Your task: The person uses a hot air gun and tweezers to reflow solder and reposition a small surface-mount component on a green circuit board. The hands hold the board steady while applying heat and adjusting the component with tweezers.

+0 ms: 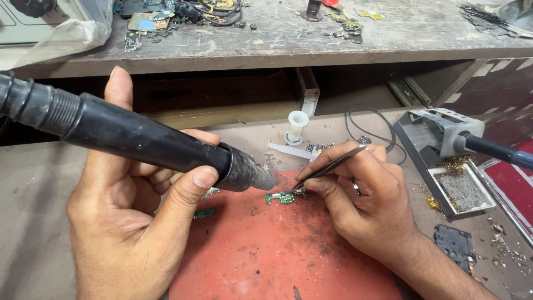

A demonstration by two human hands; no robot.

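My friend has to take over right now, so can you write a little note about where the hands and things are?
Left hand: gripping the black hot-air wand, nozzle aimed down at the small green circuit board.
Right hand: pinching metal tweezers, tips on the board.
The board lies on the red mat; a second green piece sits beside the left thumb.
The soldering iron stand is on the right.
Done: board pinned under the nozzle. Left: whatever is being heated is not lifted off yet.
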